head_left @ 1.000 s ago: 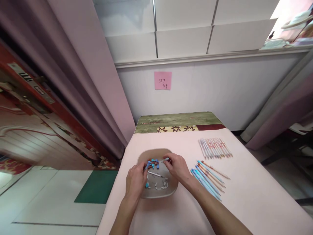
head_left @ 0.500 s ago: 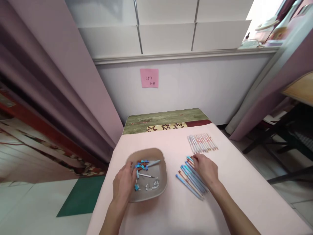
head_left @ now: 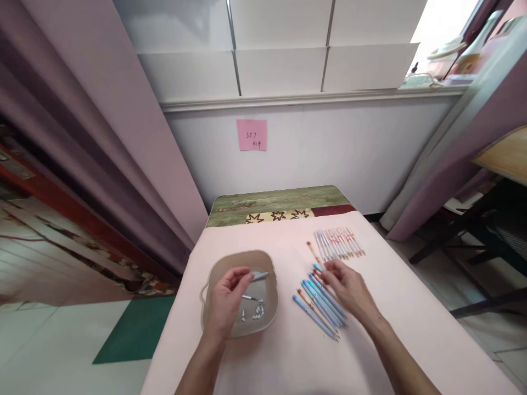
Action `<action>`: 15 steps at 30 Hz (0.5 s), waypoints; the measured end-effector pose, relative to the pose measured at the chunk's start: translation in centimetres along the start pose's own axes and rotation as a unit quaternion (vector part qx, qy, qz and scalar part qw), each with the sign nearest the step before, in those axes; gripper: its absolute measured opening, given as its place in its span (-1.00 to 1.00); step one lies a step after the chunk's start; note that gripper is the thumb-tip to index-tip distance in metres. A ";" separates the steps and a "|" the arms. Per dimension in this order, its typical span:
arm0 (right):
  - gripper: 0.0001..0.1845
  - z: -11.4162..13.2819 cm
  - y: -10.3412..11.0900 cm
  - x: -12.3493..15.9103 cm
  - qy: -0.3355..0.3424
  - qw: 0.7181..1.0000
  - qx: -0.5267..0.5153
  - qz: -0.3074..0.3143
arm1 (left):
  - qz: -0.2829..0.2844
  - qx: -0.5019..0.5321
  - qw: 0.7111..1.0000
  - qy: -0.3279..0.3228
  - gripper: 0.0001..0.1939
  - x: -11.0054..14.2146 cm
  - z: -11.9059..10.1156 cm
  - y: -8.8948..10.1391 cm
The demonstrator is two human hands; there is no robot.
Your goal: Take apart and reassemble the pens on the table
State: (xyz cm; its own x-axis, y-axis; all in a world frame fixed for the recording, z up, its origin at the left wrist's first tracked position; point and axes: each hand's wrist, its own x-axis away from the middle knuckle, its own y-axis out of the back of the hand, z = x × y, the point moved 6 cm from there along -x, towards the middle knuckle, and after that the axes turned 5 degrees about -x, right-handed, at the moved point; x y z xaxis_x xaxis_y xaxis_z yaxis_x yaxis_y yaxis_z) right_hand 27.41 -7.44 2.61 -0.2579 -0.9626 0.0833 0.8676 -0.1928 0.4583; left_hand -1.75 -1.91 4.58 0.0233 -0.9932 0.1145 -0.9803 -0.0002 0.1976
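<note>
My left hand is over the beige plastic basin, its thumb and forefinger closed at the left end of a light-blue pen barrel. Whether they grip the barrel is hidden. White small pieces and a thin white refill lie in the basin. To the right, my right hand pinches a pale pen with a brown end, pointing up and left. Under and beside this hand lies a loose pile of blue and brown-ended pens.
A neat row of white-and-orange pens lies farther back on the pink tablecloth. Behind it shows the green table end by the wall. A pink note is stuck there. A dark chair stands on the right.
My right hand went from the basin to the pen pile and now lifts a brown-ended pen. My left hand moved from the basin's left side to over its middle. The view swung right.
</note>
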 end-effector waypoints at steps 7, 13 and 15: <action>-0.56 8.0 -11.0 2.4 -0.028 0.886 -0.362 0.288 | 0.085 0.280 0.951 0.098 -0.67 1.4 -0.4 -3.6; -0.47 7.3 -15.0 2.8 -0.116 0.828 -0.410 0.365 | 0.046 0.334 0.936 0.097 -0.74 0.8 0.9 -1.2; -0.53 7.3 -15.2 2.3 -0.094 0.859 -0.385 0.323 | 0.020 0.329 0.939 0.093 -0.73 0.6 1.2 -0.8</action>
State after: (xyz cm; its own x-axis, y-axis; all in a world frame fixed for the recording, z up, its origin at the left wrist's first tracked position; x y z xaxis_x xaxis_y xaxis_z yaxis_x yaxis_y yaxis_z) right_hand 10.48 -5.35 2.30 0.3819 -0.8823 0.2751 0.8609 0.2314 -0.4531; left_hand -1.15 -2.69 3.32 -0.0424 -0.9564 0.2888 -0.8886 -0.0961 -0.4485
